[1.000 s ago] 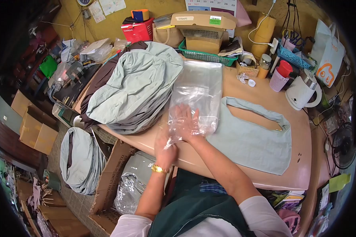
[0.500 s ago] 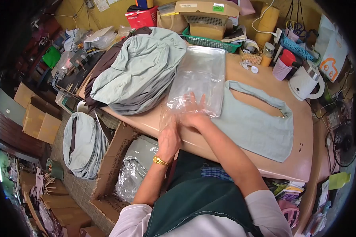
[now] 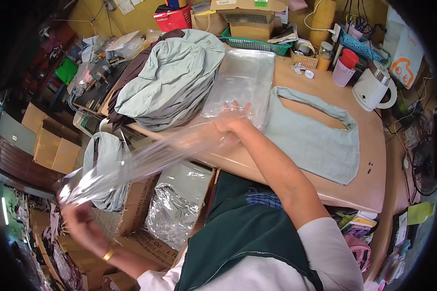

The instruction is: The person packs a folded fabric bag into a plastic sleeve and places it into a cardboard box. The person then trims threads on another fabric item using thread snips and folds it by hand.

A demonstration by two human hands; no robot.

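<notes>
My left hand (image 3: 82, 223), a gold band at its wrist, is out at the far left. It is closed on the end of a clear plastic bag (image 3: 150, 157), which stretches across to my right hand. My right hand (image 3: 232, 120) lies with fingers spread over the near end of a stack of clear plastic bags (image 3: 245, 77); the stretched film reaches its palm, and whether it lies over or under is unclear. Flat to the right of it is a pale grey-green cloth bag (image 3: 306, 145) with a long handle opening. A pile of similar cloth (image 3: 175, 77) is left of the stack.
Below the table edge (image 3: 291, 182), an open carton (image 3: 138, 203) holds plastic-wrapped cloth (image 3: 177, 199). More folded cloth (image 3: 104, 169) stands left of it. At the back are a green basket (image 3: 257, 46), a pink cup (image 3: 344, 72) and a white kettle (image 3: 371, 89).
My left hand has swung from beside my right hand out to the far left, drawing the plastic film taut. My right hand has stayed over the stack, its fingers spread.
</notes>
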